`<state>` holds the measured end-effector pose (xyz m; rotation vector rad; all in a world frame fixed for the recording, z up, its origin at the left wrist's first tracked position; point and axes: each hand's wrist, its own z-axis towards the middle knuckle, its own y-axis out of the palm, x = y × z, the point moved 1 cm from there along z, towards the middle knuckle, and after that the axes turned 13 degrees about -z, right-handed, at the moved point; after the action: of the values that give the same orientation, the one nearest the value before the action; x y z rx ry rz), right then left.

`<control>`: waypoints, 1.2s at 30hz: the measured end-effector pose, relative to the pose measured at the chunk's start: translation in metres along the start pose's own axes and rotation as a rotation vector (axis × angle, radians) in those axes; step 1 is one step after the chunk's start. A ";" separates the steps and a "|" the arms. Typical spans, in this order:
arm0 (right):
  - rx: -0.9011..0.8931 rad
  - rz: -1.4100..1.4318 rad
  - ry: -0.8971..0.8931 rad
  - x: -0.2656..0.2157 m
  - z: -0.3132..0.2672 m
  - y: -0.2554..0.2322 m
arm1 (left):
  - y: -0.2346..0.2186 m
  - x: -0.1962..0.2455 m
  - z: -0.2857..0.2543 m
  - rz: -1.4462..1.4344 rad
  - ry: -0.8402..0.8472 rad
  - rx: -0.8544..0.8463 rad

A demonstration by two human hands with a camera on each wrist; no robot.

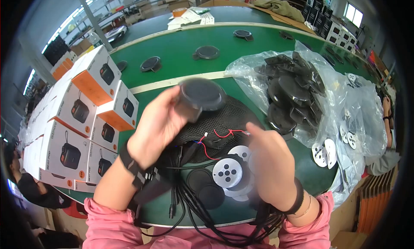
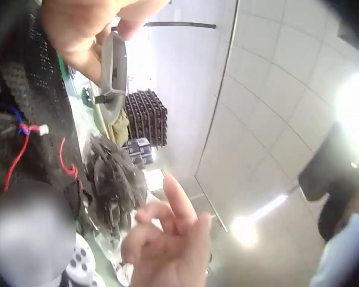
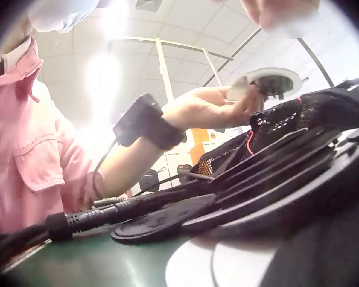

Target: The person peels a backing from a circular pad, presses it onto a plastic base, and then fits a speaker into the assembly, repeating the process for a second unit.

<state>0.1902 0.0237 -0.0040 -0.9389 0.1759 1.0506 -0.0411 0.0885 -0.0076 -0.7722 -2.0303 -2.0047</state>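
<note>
Well, from my remote seat I had the round, dark, glossy-faced part [image 1: 202, 93] raised over the black mesh material [image 1: 241, 113]. The left hand [image 1: 157, 121] gripped it near the edge, perhaps to leave its broad face uncovered. The right hand [image 1: 274, 162] was apart from it, fingers loosely open, with nothing that I could see in them.

Below, red wires [image 1: 231, 131] crossed the mesh. White discs with black holes [image 1: 220, 183] overlapped beside flat black round pads [image 1: 210, 197], within easy reach, I judged. Black cables [image 1: 186, 197] ran towards the pink-sleeved wearer. To the right, a clear plastic bag [image 1: 254, 61] lay spread under a heap of dark glossy parts [image 1: 282, 115], probably to keep them together.

The green tabletop [image 1: 308, 162] carried it all; white-and-orange printed boxes [image 1: 67, 152] were stacked at left. Beyond, I made out a long green surface [image 1: 172, 50], metal shelving [image 1: 118, 11] and a bright window [image 1: 353, 14].
</note>
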 end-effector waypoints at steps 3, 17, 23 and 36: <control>-0.020 0.067 0.009 -0.002 -0.001 0.004 | -0.008 0.021 0.048 -0.020 0.116 0.248; -0.071 0.034 0.072 -0.002 0.004 0.004 | -0.079 0.072 0.132 0.189 0.207 0.364; -0.051 0.086 0.091 -0.001 0.004 0.005 | -0.019 0.055 0.087 0.750 0.247 0.296; 0.131 -0.042 0.104 0.013 0.017 -0.008 | 0.076 -0.046 -0.051 1.523 0.567 -0.469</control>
<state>0.1983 0.0440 0.0039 -0.8756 0.3062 0.9405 0.0231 0.0245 0.0402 -1.1048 -0.2626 -1.3550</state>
